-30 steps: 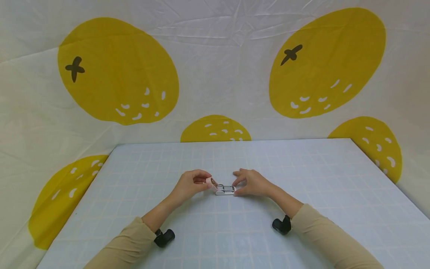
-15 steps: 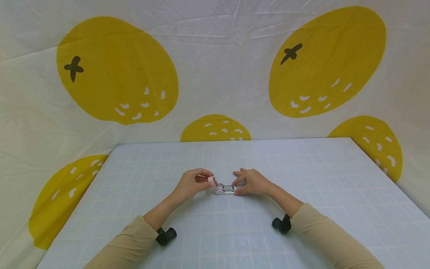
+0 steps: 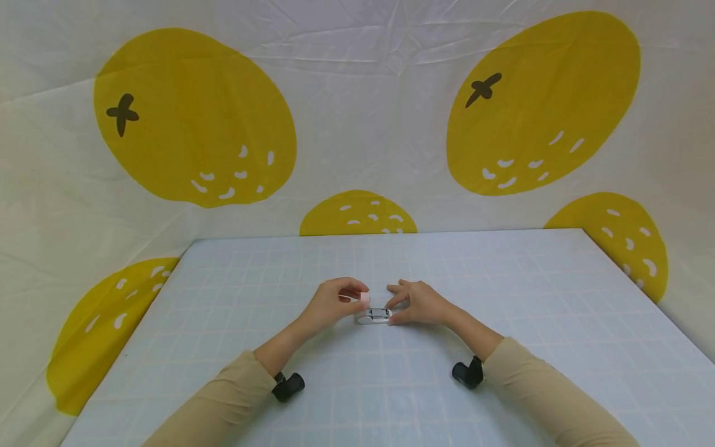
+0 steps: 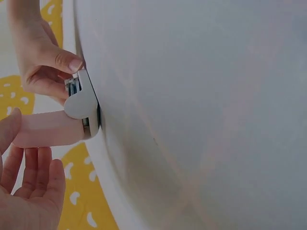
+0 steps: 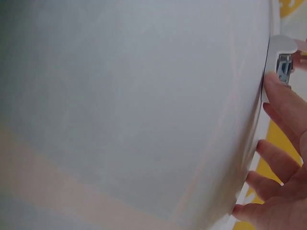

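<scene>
A small stapler, with a pink top arm (image 4: 50,128) and a light grey base (image 3: 368,320), lies on the table between the hands. The pink arm stands up from the base at its rounded hinge end, baring the metal inside. My left hand (image 3: 332,302) pinches this arm between thumb and fingers. At the opposite end, my right hand (image 3: 423,304) grips the base between thumb and index finger, its other fingers spread. In the right wrist view the right thumb (image 5: 285,98) presses the base's side, beside the metal rail (image 5: 284,68).
Under the stapler is a table (image 3: 357,397) with a pale blue gridded cover. Behind and beside it hangs a white cloth (image 3: 368,136) with large yellow fruit shapes. Black wrist cameras sit below each wrist, the left one (image 3: 288,388) near the tabletop.
My left hand has moved right, swinging the stapler's pink arm from a leftward lean to upright over the hinge. The right hand and the base have stayed in place.
</scene>
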Demonstrator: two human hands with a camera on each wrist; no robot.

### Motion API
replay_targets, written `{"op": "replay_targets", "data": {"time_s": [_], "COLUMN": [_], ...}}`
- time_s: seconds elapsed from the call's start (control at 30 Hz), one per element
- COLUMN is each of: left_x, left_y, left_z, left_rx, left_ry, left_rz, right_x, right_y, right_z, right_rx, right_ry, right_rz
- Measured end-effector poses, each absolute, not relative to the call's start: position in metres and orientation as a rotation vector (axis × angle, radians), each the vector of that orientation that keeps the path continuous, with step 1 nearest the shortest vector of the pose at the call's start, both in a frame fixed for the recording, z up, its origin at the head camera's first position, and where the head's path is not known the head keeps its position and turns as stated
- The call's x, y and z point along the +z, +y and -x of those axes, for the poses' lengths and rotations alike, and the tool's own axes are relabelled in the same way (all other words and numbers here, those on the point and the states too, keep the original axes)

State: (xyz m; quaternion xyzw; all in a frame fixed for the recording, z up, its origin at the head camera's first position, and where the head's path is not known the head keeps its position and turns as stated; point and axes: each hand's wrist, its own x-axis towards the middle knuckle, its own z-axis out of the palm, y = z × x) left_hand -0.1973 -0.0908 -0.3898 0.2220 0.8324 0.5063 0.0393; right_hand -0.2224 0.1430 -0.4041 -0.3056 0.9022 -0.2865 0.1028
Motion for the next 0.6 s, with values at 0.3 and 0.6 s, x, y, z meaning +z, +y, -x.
{"op": "replay_targets", "data": {"time_s": [0.3, 0.6], "left_x": [-0.396, -0.4], "left_y": [-0.076, -0.065], "left_z": [0.199, 0.203], "left_rx": [1.606, 1.536], "left_ry": [2.517, 2.555], "left_rz": [-0.801, -0.863], "right_x": [-0.403, -0.405], "right_y": [0.143, 0.144], "right_z": [0.222, 0.222], "right_rx": [-0.874, -0.895], "right_ry": [2.655, 2.652], "right_rz": [0.922, 0.938]}}
